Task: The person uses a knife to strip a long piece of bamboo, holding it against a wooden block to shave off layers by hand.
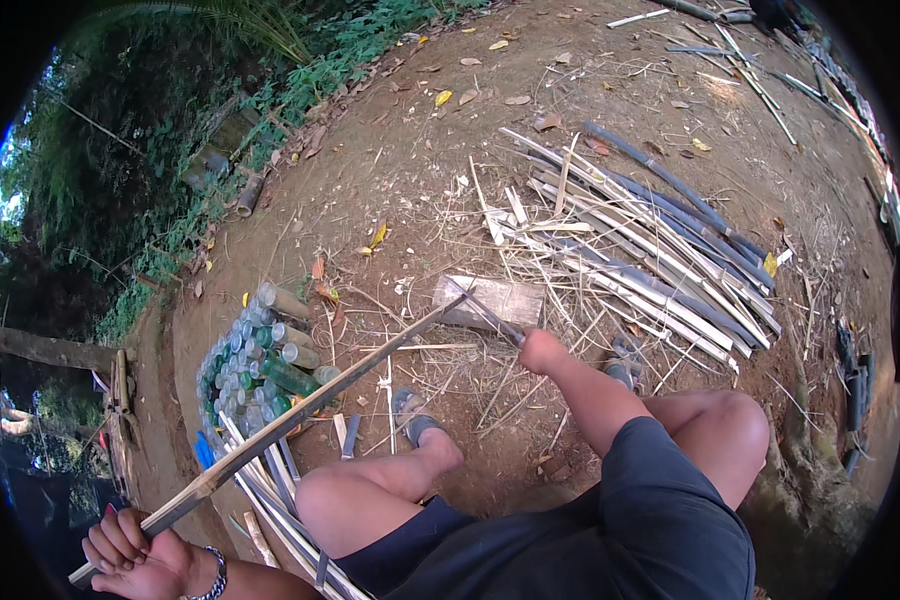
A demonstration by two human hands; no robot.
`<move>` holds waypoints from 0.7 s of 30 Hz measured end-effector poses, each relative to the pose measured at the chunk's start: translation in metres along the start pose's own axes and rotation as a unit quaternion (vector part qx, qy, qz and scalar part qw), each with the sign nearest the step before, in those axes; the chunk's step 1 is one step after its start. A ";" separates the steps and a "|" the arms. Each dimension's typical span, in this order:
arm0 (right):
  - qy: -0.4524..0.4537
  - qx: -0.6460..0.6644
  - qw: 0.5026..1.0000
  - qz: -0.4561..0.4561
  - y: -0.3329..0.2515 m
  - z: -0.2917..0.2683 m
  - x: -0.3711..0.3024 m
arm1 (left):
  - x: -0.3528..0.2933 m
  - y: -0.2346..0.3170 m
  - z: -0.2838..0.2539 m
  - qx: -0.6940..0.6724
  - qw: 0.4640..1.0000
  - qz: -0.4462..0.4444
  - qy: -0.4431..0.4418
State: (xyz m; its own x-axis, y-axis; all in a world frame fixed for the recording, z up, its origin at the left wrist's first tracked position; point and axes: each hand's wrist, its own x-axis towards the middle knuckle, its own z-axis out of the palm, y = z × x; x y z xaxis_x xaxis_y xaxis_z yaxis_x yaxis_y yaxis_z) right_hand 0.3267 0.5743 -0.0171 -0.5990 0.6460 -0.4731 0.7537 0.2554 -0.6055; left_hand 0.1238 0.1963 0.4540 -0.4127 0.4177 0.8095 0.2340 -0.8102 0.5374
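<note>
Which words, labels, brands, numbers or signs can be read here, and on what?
None can be read.
The long split bamboo strip and pale rectangular wooden block show no lettering.
Any marks on the clear and green bottles are too small to tell.

Bare brown dirt ground [340,195] carries everything, sloping off toward greenery at the left. A squared wooden block [515,298] lies near the middle, with thin pale shavings [510,378] strewn around it. Beyond it to the right spreads a heap of split bamboo strips [660,255], some pale, some dark-skinned. Clear and green bottles [292,376] are piled at the left, with more pale strips [282,492] just nearer. Dry and yellow leaves [378,236] dot the soil; further strips [755,75] lie scattered at the upper right.
</note>
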 end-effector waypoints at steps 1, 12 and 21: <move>0.000 0.008 1.000 -0.014 -0.012 -0.004 0.004 | 0.000 0.002 0.003 0.018 0.999 -0.006 -0.029; -0.023 0.055 0.997 0.050 -0.015 0.011 0.017 | 0.013 0.001 -0.017 0.054 0.998 -0.001 0.034; -0.021 0.055 0.998 0.013 -0.067 -0.015 -0.012 | 0.008 -0.003 -0.010 -0.011 1.000 0.015 0.017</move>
State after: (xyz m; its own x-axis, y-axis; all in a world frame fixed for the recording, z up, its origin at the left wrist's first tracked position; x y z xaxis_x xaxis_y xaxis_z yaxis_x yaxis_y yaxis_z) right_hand 0.2873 0.5595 0.0391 -0.5916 0.6208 -0.5144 0.7368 0.1571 -0.6577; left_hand 0.1115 0.1984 0.4561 -0.4357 0.3794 0.8162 0.2266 -0.8314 0.5074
